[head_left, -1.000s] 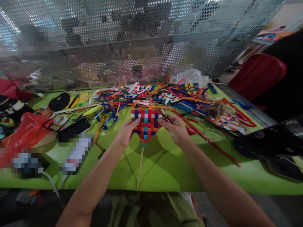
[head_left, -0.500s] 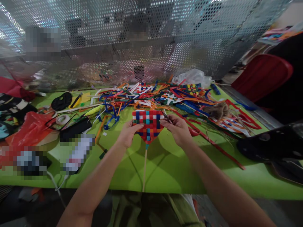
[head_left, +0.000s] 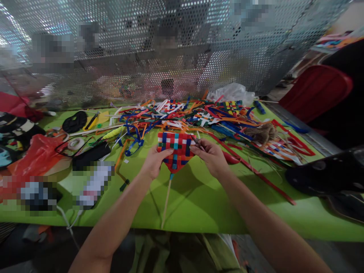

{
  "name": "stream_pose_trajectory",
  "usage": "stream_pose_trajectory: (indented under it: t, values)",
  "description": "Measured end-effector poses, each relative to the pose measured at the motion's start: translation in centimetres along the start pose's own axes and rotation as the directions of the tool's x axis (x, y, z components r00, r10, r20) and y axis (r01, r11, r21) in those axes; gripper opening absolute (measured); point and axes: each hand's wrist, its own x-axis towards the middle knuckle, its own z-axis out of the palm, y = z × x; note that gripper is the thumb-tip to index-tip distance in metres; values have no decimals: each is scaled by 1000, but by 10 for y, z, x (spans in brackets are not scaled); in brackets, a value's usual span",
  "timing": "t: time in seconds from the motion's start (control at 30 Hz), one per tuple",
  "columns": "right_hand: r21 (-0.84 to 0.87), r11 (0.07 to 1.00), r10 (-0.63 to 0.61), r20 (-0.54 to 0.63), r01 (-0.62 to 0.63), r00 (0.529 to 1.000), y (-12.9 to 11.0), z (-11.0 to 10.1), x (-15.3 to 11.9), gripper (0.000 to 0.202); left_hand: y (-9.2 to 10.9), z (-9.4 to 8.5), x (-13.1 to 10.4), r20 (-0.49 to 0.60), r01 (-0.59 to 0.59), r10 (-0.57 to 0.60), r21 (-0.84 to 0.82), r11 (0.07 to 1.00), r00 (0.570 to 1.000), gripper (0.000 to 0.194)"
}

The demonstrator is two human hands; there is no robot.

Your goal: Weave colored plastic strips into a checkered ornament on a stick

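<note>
A woven piece (head_left: 175,151) of red, blue, white, teal and orange strips, pointed at its lower end, is held up over the middle of the table. From its tip a thin pale stick (head_left: 166,203) runs down toward the front edge. My left hand (head_left: 155,159) pinches the piece's left side, thumb on its face. At the right side, my right hand (head_left: 212,155) has its fingers closed round a small dark pointed tool (head_left: 198,143), whose tip lies by the upper right corner of the weave. The tool's exact kind is unclear.
Loose coloured strips (head_left: 153,115) are heaped along the back of the green table (head_left: 204,212), before a perforated metal screen (head_left: 131,49). At left are a red plastic bag (head_left: 36,155), a tape roll (head_left: 76,143) and a black case (head_left: 91,155). A red chair (head_left: 318,91) stands at right.
The woven piece has shifted slightly left, and the stick's lower end has swung left. My right hand has moved a little left, and the tool now shows more over the upper right corner.
</note>
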Motion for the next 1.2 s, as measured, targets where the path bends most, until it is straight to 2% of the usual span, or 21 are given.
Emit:
stream_pose_trajectory:
  t: [0.7,1.2]
  values:
    - [10,1000,0,4,0,1000,-2,0,-1,36,-1,-1,0,-21,0,-1,-21,1000,1000,27]
    - [-80,997,-19,39,23,999,-3,2,-4,37,-2,1,-1,-82,5,-10,-62,998,997,24]
